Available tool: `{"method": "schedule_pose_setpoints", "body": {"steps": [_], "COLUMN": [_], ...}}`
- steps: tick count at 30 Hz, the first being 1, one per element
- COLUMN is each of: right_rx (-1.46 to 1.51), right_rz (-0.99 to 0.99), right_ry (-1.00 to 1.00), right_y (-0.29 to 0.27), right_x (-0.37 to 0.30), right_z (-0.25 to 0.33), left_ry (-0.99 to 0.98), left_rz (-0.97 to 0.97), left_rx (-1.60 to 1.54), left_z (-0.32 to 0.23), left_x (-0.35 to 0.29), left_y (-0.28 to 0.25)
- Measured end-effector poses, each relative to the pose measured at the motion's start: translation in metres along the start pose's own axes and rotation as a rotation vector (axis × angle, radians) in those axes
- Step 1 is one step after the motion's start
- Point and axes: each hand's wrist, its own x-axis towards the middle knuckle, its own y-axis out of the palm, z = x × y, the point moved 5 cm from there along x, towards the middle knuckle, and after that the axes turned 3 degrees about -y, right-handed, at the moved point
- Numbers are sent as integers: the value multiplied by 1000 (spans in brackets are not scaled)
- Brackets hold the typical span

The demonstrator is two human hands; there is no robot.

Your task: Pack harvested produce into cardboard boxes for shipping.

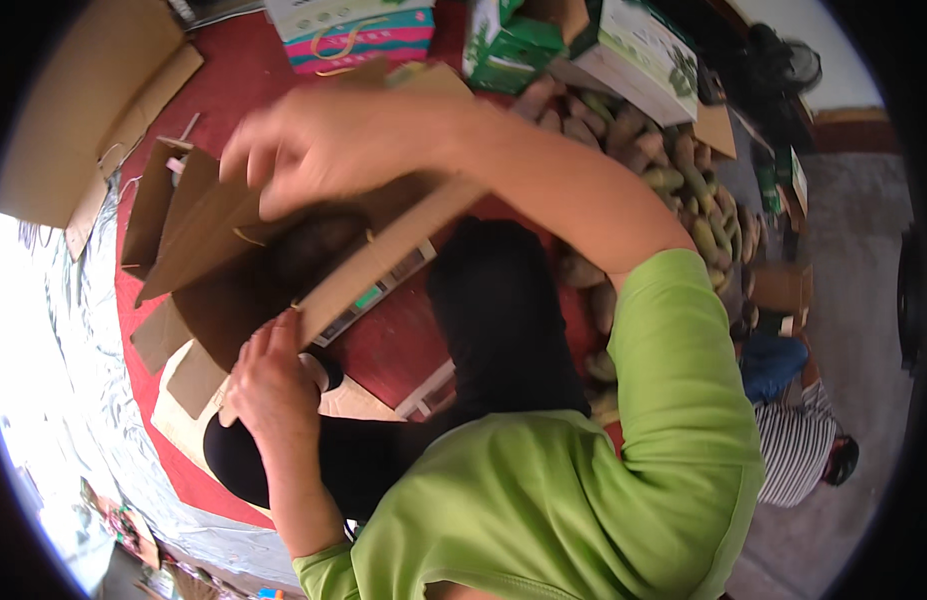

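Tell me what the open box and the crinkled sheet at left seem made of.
Open box: probably cardboard, matte brown, judging by its stiff folded flaps. Crinkled sheet: shiny, silvery, perhaps plastic film or foil; wrinkles catch the light, but which is unclear.

Two grips [275, 385], one held carton [383, 258], one co-worker [791, 452], tubers [581, 130] uncountable.

Over to the left a hard white light floods in, and the plastic sheet [93, 350] there glares almost to nothing. The middle is softly, evenly lit, yet inside the cardboard box [215, 312] it sinks into deep shadow. The right grip [318, 140] is smeared with blur; the left grip [273, 378] looks crisper. Toward the black, rounded rim, the grey floor [863, 270] curves and softens.
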Motion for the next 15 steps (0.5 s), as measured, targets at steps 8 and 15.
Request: {"method": "schedule_pose_setpoints", "body": {"steps": [8,15], "right_rx": [-21,-83], "right_rz": [-735,-182], "right_ry": [588,1241], "right_y": [-21,231], "right_x": [-298,-581], "right_z": [-125,-249], "left_ry": [7,67], "left_rz": [-40,-58], "left_rx": [-10,-48], "left_z": [-2,14], "left_x": [-1,-2], "left_y": [2,9]}}
